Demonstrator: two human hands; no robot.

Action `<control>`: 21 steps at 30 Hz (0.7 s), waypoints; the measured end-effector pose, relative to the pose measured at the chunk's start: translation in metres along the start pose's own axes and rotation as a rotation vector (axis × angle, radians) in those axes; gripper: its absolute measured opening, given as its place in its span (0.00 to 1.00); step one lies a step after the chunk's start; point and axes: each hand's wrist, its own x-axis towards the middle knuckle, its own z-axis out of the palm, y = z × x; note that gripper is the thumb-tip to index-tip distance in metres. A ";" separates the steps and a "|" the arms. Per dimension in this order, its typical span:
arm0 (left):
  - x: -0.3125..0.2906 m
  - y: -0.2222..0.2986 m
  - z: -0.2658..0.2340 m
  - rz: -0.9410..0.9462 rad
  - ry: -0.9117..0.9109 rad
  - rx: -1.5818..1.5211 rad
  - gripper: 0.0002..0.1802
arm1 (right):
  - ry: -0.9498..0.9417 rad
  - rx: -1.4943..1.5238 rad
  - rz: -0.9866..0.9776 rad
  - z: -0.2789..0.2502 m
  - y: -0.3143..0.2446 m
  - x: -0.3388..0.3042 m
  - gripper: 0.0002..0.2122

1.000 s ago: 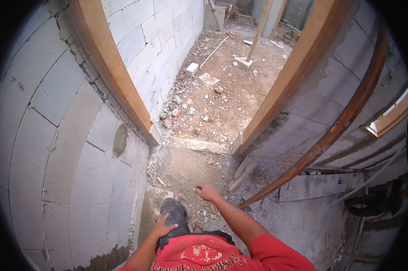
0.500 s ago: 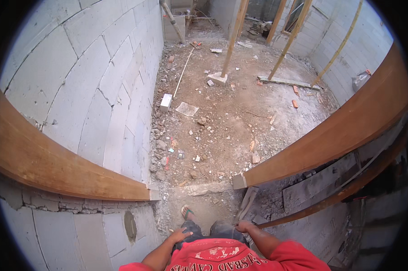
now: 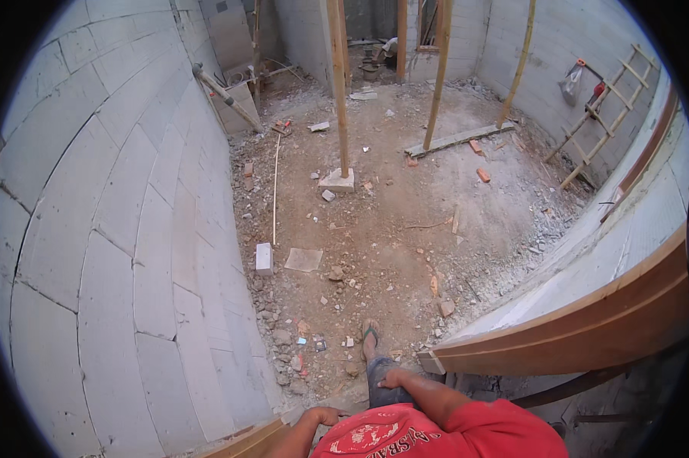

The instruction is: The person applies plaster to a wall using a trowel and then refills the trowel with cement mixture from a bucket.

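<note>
My left hand (image 3: 326, 414) hangs beside the red shirt (image 3: 394, 431) at the lower edge. Its fingers are loosely bent and partly hidden by the shirt, with nothing seen in them. My right hand (image 3: 394, 378) hangs in front of the dark trouser leg (image 3: 383, 391), its fingers loose and apart, holding nothing visible. Ahead of that leg, a foot in a green-strapped sandal (image 3: 370, 336) stands on the rubble-strewn dirt floor (image 3: 383, 282). Closest to my right arm is the brown wooden door frame post (image 3: 558, 328); near my left arm lies another frame post (image 3: 257, 441).
A pale block wall (image 3: 123, 244) runs along the left. Ahead stand wooden props (image 3: 339, 99), one on a block (image 3: 337, 181). A white block (image 3: 264, 259), a thin pole (image 3: 276, 191) and bricks (image 3: 483, 175) lie about. A bamboo ladder (image 3: 604, 118) leans right; a person (image 3: 390, 49) is at the back.
I have moved forward through the door frame, whose posts now lie lower and nearer. One sandaled foot has stepped onto the dirt beyond it. The ladder and the person have come into view.
</note>
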 end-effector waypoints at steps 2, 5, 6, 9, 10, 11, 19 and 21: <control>0.023 -0.013 -0.050 0.071 0.016 0.022 0.46 | 0.073 -0.209 -0.022 -0.044 0.037 0.049 0.28; 0.012 -0.043 -0.117 0.037 0.254 0.083 0.42 | 0.095 -0.081 0.026 -0.154 0.031 0.087 0.25; 0.009 -0.031 -0.134 -0.062 0.227 0.033 0.39 | 0.068 -0.011 0.071 -0.163 0.037 0.080 0.25; -0.024 -0.009 -0.222 -0.277 0.397 -0.031 0.34 | 0.273 0.084 -0.045 -0.297 0.036 0.065 0.22; -0.032 0.003 -0.243 -0.347 0.569 -0.069 0.32 | 0.285 0.070 -0.046 -0.337 0.043 0.061 0.22; -0.038 0.014 -0.273 -0.370 0.703 -0.116 0.29 | 0.356 0.132 0.000 -0.368 0.058 0.055 0.21; -0.041 0.091 -0.475 -0.314 1.150 -0.321 0.20 | 0.624 0.313 0.395 -0.457 0.203 0.025 0.20; -0.034 0.108 -0.512 -0.356 0.989 -0.446 0.21 | 0.623 0.379 0.464 -0.443 0.221 0.016 0.19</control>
